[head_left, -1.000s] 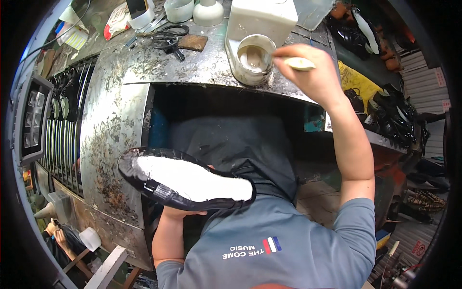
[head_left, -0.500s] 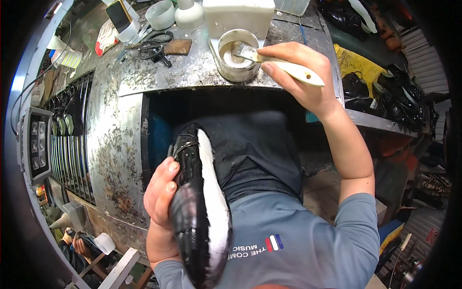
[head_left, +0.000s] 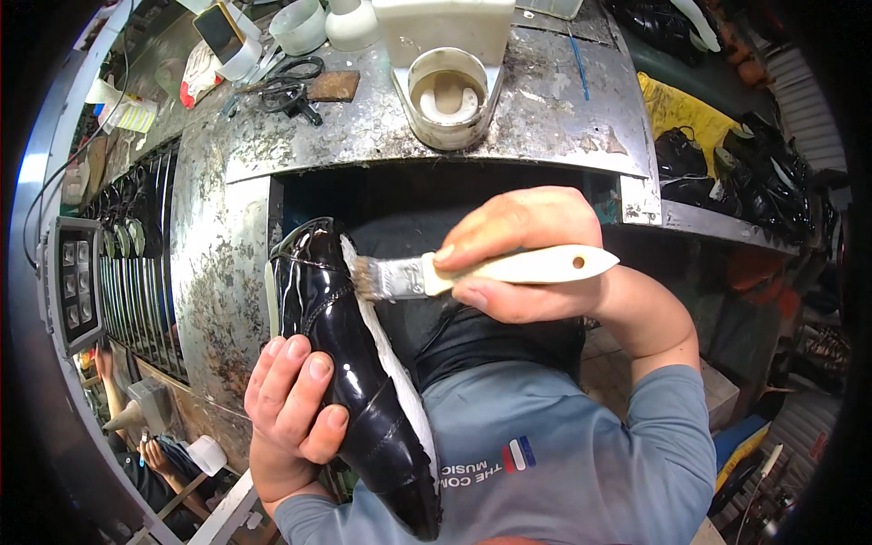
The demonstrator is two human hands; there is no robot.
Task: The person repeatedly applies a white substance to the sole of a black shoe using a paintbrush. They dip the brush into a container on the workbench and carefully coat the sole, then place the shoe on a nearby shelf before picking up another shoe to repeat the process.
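Note:
My left hand (head_left: 295, 400) is wrapped round a glossy black shoe upper (head_left: 350, 354), tilted over my lap with a white strip along its right underside. The far end points to the bench, and the near tapered end rests against my shirt. Held in my right hand (head_left: 522, 254) is a flat paintbrush (head_left: 518, 272) with a cream handle and a metal ferrule. Its bristles touch the white edge near the shoe's far end. On the bench ahead, a round pot (head_left: 448, 104) with whitish liquid sits against a white plastic container (head_left: 445, 36).
The worn metal bench (head_left: 336, 136) carries black scissors (head_left: 282, 86), a brown block (head_left: 332, 86), a phone (head_left: 218, 32) and a white bottle (head_left: 352, 25). More black shoes (head_left: 767, 182) lie on the right beside yellow cloth (head_left: 681, 109). Another person's hand (head_left: 162, 457) shows at lower left, near a lamp (head_left: 74, 282).
My right hand has brought the brush from the pot back to the shoe. My left hand has turned the shoe so more of its black upper shows, its far end shifted left.

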